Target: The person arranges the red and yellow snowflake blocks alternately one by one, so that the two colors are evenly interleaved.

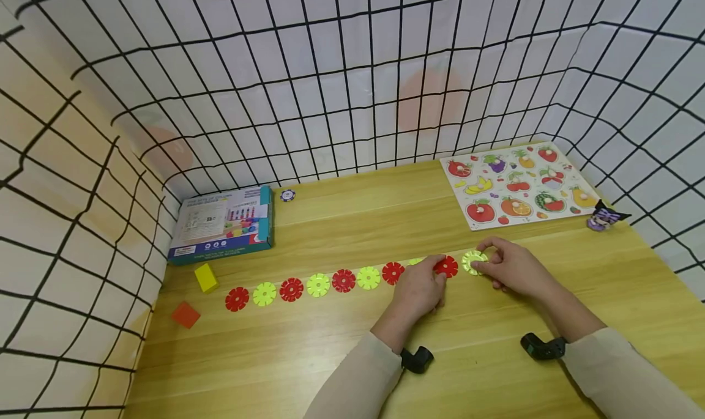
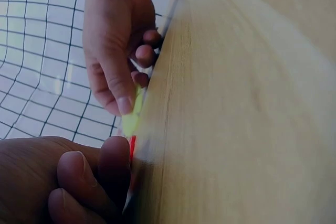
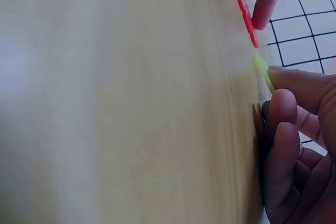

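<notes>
A row of red and yellow-green notched plastic discs [image 1: 291, 289] runs across the wooden table, colours alternating. At its right end, my right hand [image 1: 512, 266] pinches a yellow-green disc [image 1: 471, 261] between thumb and index finger; the right wrist view shows this disc [image 3: 259, 67] tilted on edge near the tabletop. My left hand [image 1: 420, 287] holds the neighbouring red disc [image 1: 448, 267] with thumb and index finger at its edges, low at the table. Another yellow-green disc [image 1: 415, 262] is mostly hidden behind the left hand. In the left wrist view, the left hand's other fingers [image 2: 79, 177] are curled.
Back left lies a boxed set [image 1: 220, 223], with a blue-and-white chip [image 1: 287, 195] beside it. A yellow block [image 1: 206, 278] and an orange block [image 1: 186, 315] sit near the left edge. A fruit puzzle board [image 1: 509, 194] and small figure [image 1: 604, 216] are back right. Black mesh [image 1: 341, 88] surrounds the table.
</notes>
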A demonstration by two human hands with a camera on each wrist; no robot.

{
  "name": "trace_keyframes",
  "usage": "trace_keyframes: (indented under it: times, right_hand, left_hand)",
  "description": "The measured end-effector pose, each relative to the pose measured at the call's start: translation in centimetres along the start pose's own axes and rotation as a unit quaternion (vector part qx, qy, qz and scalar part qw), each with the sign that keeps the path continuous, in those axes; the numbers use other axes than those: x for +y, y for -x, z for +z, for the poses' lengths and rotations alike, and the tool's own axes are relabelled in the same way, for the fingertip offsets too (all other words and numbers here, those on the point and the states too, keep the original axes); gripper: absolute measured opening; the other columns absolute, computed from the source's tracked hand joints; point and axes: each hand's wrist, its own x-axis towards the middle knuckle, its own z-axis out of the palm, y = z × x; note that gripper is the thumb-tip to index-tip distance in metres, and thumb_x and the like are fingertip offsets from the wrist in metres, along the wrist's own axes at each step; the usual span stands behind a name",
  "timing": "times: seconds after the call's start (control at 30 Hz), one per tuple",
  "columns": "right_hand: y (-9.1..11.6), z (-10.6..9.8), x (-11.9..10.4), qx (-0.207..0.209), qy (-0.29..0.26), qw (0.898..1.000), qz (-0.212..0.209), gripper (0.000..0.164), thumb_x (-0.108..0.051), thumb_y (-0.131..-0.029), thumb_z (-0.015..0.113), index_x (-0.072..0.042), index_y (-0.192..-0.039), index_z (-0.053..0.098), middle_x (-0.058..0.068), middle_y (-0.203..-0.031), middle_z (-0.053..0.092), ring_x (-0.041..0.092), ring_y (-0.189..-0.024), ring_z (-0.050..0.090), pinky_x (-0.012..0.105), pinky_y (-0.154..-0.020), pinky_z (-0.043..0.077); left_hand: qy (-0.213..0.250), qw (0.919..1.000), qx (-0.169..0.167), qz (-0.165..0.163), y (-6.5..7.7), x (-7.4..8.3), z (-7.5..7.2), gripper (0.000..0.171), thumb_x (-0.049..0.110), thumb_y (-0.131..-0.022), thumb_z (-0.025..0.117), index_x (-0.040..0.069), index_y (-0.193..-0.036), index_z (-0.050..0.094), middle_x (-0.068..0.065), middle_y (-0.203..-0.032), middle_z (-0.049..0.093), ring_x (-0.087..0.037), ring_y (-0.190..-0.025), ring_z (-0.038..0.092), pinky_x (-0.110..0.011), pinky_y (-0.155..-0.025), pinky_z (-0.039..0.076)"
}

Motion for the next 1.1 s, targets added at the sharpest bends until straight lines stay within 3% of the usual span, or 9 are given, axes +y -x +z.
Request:
trace_keyframes:
  times: [0.33, 0.87, 0.97, 1.1]
  right_hand:
    - [-1.1, 0.1, -0.2, -0.012, 0.014, 0.999, 0.035, 0.047, -0.051, -0.080, 0.065, -0.018, -0.109, 0.049, 0.008, -0.060, 0.053, 0.023, -0.045, 0.052, 0.033, -0.039, 0.042]
    - [-2.1, 0.3, -0.2, -0.030, -0.012, 0.999, 0.021, 0.046, -0.049, -0.083, 0.063, -0.015, -0.109, 0.047, 0.009, -0.064, 0.053, 0.022, -0.046, 0.053, 0.033, -0.039, 0.044]
    - [-2.2, 0.2, 0.1, -0.032, -0.034, 0.999, 0.019, 0.045, -0.049, -0.084, 0.061, -0.015, -0.109, 0.047, 0.011, -0.065, 0.053, 0.024, -0.047, 0.054, 0.034, -0.040, 0.045]
    - [-2.2, 0.1, 0.4, -0.035, -0.060, 0.998, 0.014, 0.046, -0.050, -0.087, 0.057, -0.013, -0.111, 0.045, 0.012, -0.067, 0.053, 0.025, -0.049, 0.055, 0.036, -0.041, 0.047]
  left_hand:
    - [0.005, 0.9999, -0.006, -0.008, -0.2, 0.1, -0.1, 0.039, 0.027, -0.093, 0.054, 0.035, -0.130, 0.049, 0.004, -0.041, 0.051, -0.013, -0.030, 0.048, -0.029, -0.034, 0.040]
    - [0.012, 0.9998, 0.010, -0.012, -0.2, -0.5, -0.5, 0.040, 0.027, -0.093, 0.055, 0.036, -0.131, 0.048, 0.004, -0.042, 0.052, -0.013, -0.031, 0.048, -0.029, -0.034, 0.039]
    - [0.003, 0.9998, 0.019, 0.001, -0.1, -0.7, -0.7, 0.040, 0.029, -0.092, 0.055, 0.036, -0.131, 0.048, 0.004, -0.043, 0.050, -0.014, -0.031, 0.047, -0.029, -0.035, 0.040]
    - [-0.029, 0.9980, 0.031, 0.047, 0.4, -1.6, -1.1, 0.038, 0.035, -0.091, 0.054, 0.036, -0.130, 0.051, 0.004, -0.047, 0.042, -0.012, -0.035, 0.037, -0.027, -0.040, 0.037]
